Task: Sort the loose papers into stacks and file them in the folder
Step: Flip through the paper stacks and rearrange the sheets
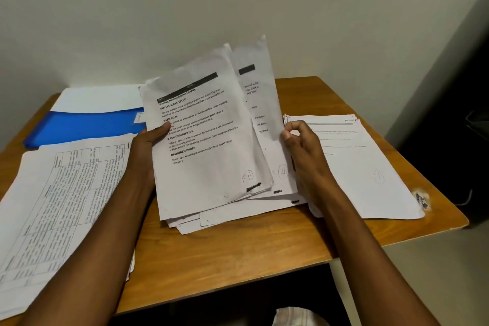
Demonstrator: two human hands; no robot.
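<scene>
White sheets, a loose bundle (211, 140) raised and fanned over mid-table, lower edges resting on the wood; left hand (150, 140) gripping the front page at its left edge, thumb across the print; right hand (299, 145) pinching the right edge of a page further back, fingers curled round it. Blue folder (87, 124) lying open at far left; table-ruled pages (60, 206) spread at near left; a finished-looking stack (365, 164) at right, marked with a circled numeral.

Likely trouble: sheets sliding out of the uneven bottom edge if the pinch loosens; creased, limp paper folding over; a page dropped onto the wrong stack; left pages overhanging the near edge and liable to slip off.

Wooden table (238, 254), orange-brown veneer, worn patch at the right corner; plain pale wall behind; something dark and unclear at far right.
</scene>
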